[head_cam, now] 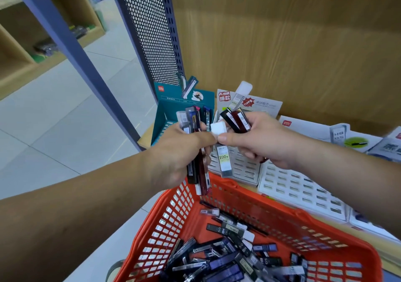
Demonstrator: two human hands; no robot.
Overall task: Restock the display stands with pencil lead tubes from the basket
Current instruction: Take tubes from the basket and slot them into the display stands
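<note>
A clear tube point(224, 162) marked "100" hangs upright by its white cap, pinched there by the thumb and forefinger of the right hand point(260, 138). The other fingers of that hand curl round a black and a dark red tube point(235, 120), which slant up and to the left above the knuckles. The left thumb tip lies just beside the white cap; whether it touches cannot be told. The left hand point(180, 151) grips a bundle of lead tubes point(200, 173) upright, its fingers wrapped tightly round them, with ends showing above and below the fist. Under both hands stands an orange basket point(271, 212) with many loose tubes point(227, 260) heaped in it. Behind the hands, on the desk point(145, 137), are a teal display stand point(167, 112) holding a few tubes and white slotted stands point(303, 192).
</note>
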